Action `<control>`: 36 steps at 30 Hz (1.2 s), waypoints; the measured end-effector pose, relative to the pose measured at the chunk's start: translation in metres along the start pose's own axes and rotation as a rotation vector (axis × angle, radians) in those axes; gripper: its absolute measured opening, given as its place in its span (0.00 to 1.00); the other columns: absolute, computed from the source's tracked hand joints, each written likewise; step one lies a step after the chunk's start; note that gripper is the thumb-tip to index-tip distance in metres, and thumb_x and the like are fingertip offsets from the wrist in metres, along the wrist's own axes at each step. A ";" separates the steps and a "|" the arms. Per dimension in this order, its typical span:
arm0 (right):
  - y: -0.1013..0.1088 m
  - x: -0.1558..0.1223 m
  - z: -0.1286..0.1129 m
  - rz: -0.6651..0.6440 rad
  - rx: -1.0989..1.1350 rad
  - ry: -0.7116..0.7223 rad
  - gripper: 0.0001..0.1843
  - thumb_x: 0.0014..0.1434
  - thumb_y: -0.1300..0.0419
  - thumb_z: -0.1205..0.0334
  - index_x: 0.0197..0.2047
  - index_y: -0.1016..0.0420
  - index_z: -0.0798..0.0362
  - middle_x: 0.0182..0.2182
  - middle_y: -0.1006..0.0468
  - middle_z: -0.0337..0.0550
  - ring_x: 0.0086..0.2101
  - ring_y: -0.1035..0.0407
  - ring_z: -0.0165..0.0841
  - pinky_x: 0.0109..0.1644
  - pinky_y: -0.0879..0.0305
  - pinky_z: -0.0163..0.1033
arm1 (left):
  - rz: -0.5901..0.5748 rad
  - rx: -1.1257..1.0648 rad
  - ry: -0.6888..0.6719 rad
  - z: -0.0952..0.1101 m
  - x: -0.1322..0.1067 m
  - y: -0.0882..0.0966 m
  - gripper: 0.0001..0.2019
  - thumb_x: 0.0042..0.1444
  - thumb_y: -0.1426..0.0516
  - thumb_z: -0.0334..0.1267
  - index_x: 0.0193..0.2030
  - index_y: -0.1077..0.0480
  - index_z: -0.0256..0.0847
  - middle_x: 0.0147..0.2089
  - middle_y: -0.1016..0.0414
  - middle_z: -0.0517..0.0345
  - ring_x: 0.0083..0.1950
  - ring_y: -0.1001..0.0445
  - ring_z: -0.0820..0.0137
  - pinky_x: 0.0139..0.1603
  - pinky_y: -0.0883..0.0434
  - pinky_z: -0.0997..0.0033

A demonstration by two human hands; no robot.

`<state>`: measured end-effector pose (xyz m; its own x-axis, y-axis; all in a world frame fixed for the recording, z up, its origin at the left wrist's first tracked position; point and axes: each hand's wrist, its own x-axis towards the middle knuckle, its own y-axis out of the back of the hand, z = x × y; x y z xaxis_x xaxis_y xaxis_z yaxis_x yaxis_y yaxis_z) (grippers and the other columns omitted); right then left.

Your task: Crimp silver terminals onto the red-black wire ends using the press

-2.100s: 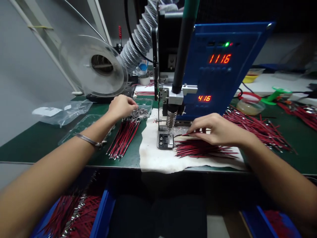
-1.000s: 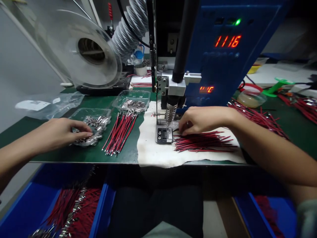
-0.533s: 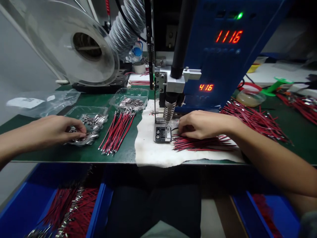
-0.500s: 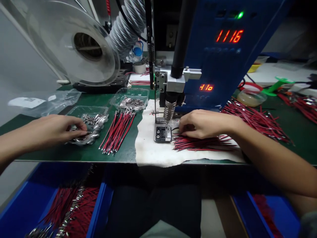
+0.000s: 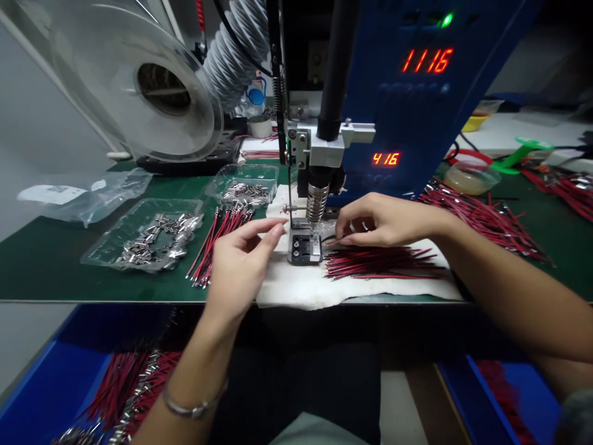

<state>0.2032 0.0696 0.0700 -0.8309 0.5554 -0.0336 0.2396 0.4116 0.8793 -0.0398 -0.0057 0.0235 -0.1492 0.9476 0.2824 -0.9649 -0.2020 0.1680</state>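
Observation:
My left hand (image 5: 243,262) is just left of the black fixture (image 5: 302,248) under the soldering head (image 5: 319,201). Its thumb and forefinger come together in a pinch; whatever is between them is too small to make out. On the fixture's right side, my right hand (image 5: 382,221) pinches a red and black wire (image 5: 330,241), whose end points at the fixture. Below that hand lies a bundle of red and black wires (image 5: 370,264) on a white sheet (image 5: 296,293). Small metal connectors (image 5: 143,247) fill part of a clear tray (image 5: 104,253).
Beyond my left hand are another clear tray (image 5: 222,185) with metal parts and a bunch of wires (image 5: 204,256). The blue machine (image 5: 398,117) stands behind my right hand, beside a pile of wires (image 5: 491,228). A big clear reel (image 5: 106,93) rises at left. Blue bins (image 5: 183,402) sit below the table edge.
My left hand has moved right, from the tray of metal connectors to beside the fixture. My right hand stays near the fixture, slightly raised. The lower red display now reads 416.

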 end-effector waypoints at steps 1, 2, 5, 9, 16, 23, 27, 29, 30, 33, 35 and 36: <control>0.000 0.000 0.000 0.024 0.013 -0.010 0.11 0.59 0.43 0.58 0.38 0.23 0.55 0.29 0.24 0.39 0.27 0.35 0.27 0.31 0.40 0.32 | -0.011 -0.076 0.020 -0.003 0.001 -0.010 0.10 0.55 0.39 0.42 0.42 0.21 0.43 0.42 0.21 0.54 0.38 0.26 0.70 0.36 0.32 0.74; -0.001 0.000 -0.001 0.050 0.028 -0.021 0.11 0.59 0.42 0.58 0.37 0.23 0.55 0.29 0.24 0.39 0.27 0.35 0.27 0.30 0.41 0.32 | -0.015 -0.147 0.035 -0.005 0.002 -0.019 0.10 0.55 0.39 0.41 0.42 0.22 0.43 0.41 0.22 0.54 0.36 0.27 0.71 0.33 0.32 0.74; -0.005 0.001 0.000 0.125 0.079 -0.026 0.12 0.59 0.43 0.56 0.38 0.23 0.56 0.31 0.23 0.41 0.29 0.33 0.28 0.32 0.40 0.33 | 0.000 -0.285 0.094 -0.010 0.006 -0.034 0.09 0.54 0.39 0.39 0.41 0.23 0.41 0.39 0.23 0.54 0.30 0.30 0.75 0.27 0.35 0.76; -0.012 0.005 0.002 0.189 0.114 0.013 0.15 0.61 0.43 0.53 0.39 0.23 0.57 0.33 0.22 0.43 0.32 0.31 0.30 0.37 0.38 0.35 | 0.038 -0.343 0.162 -0.018 0.007 -0.039 0.10 0.51 0.36 0.39 0.38 0.26 0.38 0.39 0.24 0.53 0.29 0.32 0.77 0.24 0.38 0.78; -0.017 0.009 0.000 0.211 0.057 0.068 0.13 0.62 0.45 0.59 0.43 0.23 0.57 0.38 0.21 0.44 0.35 0.29 0.31 0.41 0.36 0.35 | 0.016 -0.157 0.105 -0.018 -0.002 -0.039 0.10 0.51 0.36 0.41 0.37 0.23 0.38 0.33 0.24 0.54 0.29 0.32 0.73 0.25 0.39 0.75; -0.024 0.010 -0.005 0.314 -0.050 0.116 0.12 0.62 0.44 0.58 0.39 0.23 0.57 0.33 0.22 0.42 0.31 0.31 0.28 0.37 0.38 0.33 | 0.035 -0.131 0.090 -0.016 -0.004 -0.038 0.08 0.51 0.36 0.40 0.36 0.22 0.39 0.35 0.23 0.53 0.33 0.29 0.70 0.27 0.36 0.74; -0.028 0.010 -0.008 0.362 -0.069 0.122 0.12 0.63 0.44 0.58 0.38 0.23 0.58 0.33 0.22 0.43 0.31 0.31 0.28 0.37 0.39 0.33 | 0.026 -0.105 0.076 -0.017 -0.005 -0.037 0.08 0.51 0.37 0.40 0.36 0.22 0.39 0.36 0.22 0.53 0.35 0.28 0.69 0.28 0.35 0.74; -0.029 0.010 -0.010 0.371 -0.072 0.112 0.12 0.62 0.43 0.59 0.38 0.23 0.58 0.33 0.22 0.43 0.32 0.31 0.28 0.37 0.39 0.32 | 0.022 -0.084 0.069 -0.016 -0.005 -0.037 0.08 0.52 0.37 0.40 0.36 0.22 0.39 0.37 0.22 0.53 0.37 0.27 0.68 0.30 0.34 0.74; -0.030 0.011 -0.011 0.373 -0.070 0.101 0.11 0.62 0.43 0.60 0.39 0.23 0.58 0.33 0.22 0.43 0.31 0.31 0.28 0.37 0.39 0.32 | 0.024 -0.079 0.067 -0.016 -0.005 -0.038 0.08 0.52 0.37 0.40 0.36 0.22 0.39 0.37 0.22 0.53 0.38 0.27 0.68 0.30 0.33 0.73; -0.032 0.010 -0.015 0.386 -0.064 0.046 0.10 0.62 0.44 0.61 0.38 0.23 0.58 0.32 0.22 0.42 0.29 0.33 0.27 0.35 0.40 0.32 | 0.030 -0.078 0.067 -0.016 -0.004 -0.039 0.08 0.52 0.37 0.40 0.36 0.22 0.39 0.37 0.22 0.53 0.38 0.26 0.67 0.32 0.33 0.73; -0.034 0.010 -0.018 0.406 -0.065 0.011 0.10 0.61 0.43 0.62 0.36 0.23 0.58 0.30 0.22 0.41 0.28 0.33 0.27 0.34 0.41 0.32 | 0.030 -0.085 0.071 -0.017 -0.005 -0.039 0.08 0.52 0.37 0.40 0.36 0.22 0.39 0.37 0.22 0.53 0.38 0.26 0.67 0.32 0.32 0.73; -0.035 0.010 -0.020 0.417 -0.064 -0.002 0.10 0.61 0.43 0.62 0.36 0.22 0.58 0.30 0.22 0.41 0.28 0.33 0.27 0.34 0.41 0.32 | 0.028 -0.091 0.073 -0.017 -0.005 -0.039 0.08 0.52 0.37 0.40 0.36 0.22 0.39 0.37 0.22 0.53 0.38 0.26 0.67 0.32 0.32 0.73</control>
<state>0.1770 0.0465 0.0483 -0.6686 0.6662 0.3303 0.5231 0.1056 0.8457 -0.0050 0.0018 -0.0004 -0.1885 0.9581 0.2158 -0.9752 -0.2085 0.0740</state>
